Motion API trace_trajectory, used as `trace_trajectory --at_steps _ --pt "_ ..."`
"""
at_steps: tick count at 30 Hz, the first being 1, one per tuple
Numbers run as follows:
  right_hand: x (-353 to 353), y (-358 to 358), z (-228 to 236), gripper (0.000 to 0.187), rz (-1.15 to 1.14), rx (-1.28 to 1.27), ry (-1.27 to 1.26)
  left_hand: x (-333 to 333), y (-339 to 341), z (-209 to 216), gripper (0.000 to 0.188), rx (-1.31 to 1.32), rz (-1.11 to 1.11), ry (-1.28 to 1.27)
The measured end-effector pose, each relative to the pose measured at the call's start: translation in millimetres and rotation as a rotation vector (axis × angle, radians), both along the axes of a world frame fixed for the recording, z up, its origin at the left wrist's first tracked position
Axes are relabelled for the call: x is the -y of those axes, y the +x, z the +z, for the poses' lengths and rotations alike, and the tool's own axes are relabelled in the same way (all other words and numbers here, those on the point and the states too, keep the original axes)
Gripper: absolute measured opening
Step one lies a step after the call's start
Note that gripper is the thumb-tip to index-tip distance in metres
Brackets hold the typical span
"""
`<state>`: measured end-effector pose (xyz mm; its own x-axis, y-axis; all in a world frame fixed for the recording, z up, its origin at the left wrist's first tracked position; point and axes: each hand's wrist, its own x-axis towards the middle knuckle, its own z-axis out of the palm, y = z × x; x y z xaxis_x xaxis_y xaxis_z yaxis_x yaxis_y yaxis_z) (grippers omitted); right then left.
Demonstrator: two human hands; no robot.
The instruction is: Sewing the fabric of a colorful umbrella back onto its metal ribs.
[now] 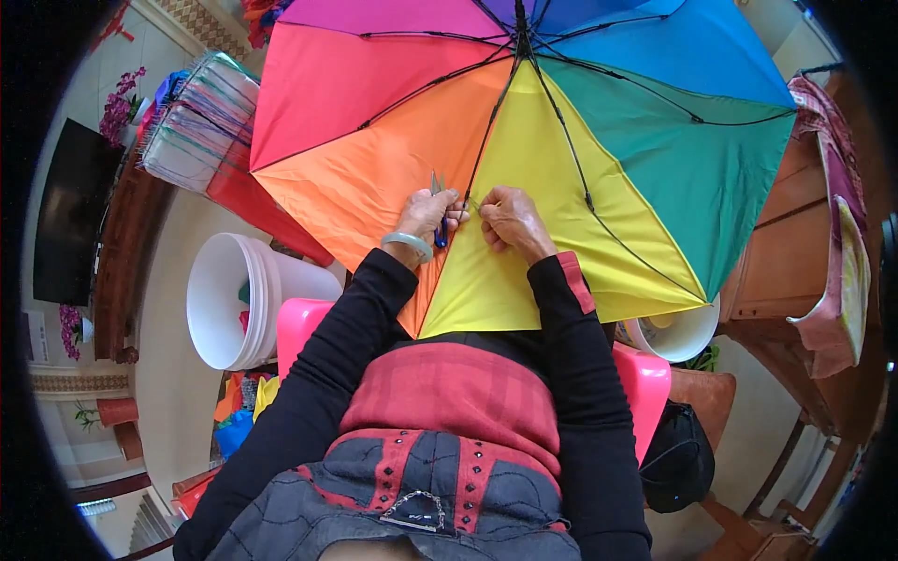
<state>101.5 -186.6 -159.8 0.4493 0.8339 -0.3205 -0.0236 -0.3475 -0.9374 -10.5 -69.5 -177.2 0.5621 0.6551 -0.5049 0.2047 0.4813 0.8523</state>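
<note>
The rainbow umbrella (pixel 524 140) is open with its underside up, its near edge over the person's lap. The work looks partway along: the canopy is already spread on its frame, and the ribs toward the green and yellow corners reach the canopy's edge. What seems left lies at the orange-yellow seam between the hands; whether anything is fastened there is too small to tell. The left hand (pixel 432 215) is curled around blue-handled scissors (pixel 441 234), blades pointing away from the body; the right hand (pixel 513 222) is pinched together beside that seam, though on what I cannot tell
</note>
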Motion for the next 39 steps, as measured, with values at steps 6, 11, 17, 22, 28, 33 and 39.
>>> trace_trajectory --at_steps 6,11,17,22,28,33,39 --pt "-0.5 -1.9 -0.7 0.012 0.012 -0.032 0.037 -1.9 -2.1 -1.2 0.017 0.01 -0.026 0.001" --pt "-0.7 1.0 0.6 0.012 0.034 0.015 0.005 6.0 -0.3 14.7 0.02 -0.024 0.021 -0.01" --pt "0.3 -1.3 3.6 0.011 0.0 -0.013 0.018 4.6 -1.3 11.0 0.021 -0.003 0.031 -0.029" --pt "0.1 -0.7 -0.4 0.012 0.015 -0.017 0.024 2.3 0.9 5.4 0.019 -0.042 0.04 -0.028" --pt "-0.7 -1.5 -0.6 0.011 0.0 -0.012 0.022 -0.3 0.7 2.8 0.015 -0.005 0.02 -0.055" --pt "-4.3 -4.1 -2.2 0.012 0.019 0.093 0.026 -3.4 -1.6 1.7 0.014 0.005 -0.007 -0.081" --pt "-20.8 5.9 -27.2 0.017 -0.067 0.598 0.251 2.5 0.1 8.4 0.013 0.037 -0.055 -0.183"
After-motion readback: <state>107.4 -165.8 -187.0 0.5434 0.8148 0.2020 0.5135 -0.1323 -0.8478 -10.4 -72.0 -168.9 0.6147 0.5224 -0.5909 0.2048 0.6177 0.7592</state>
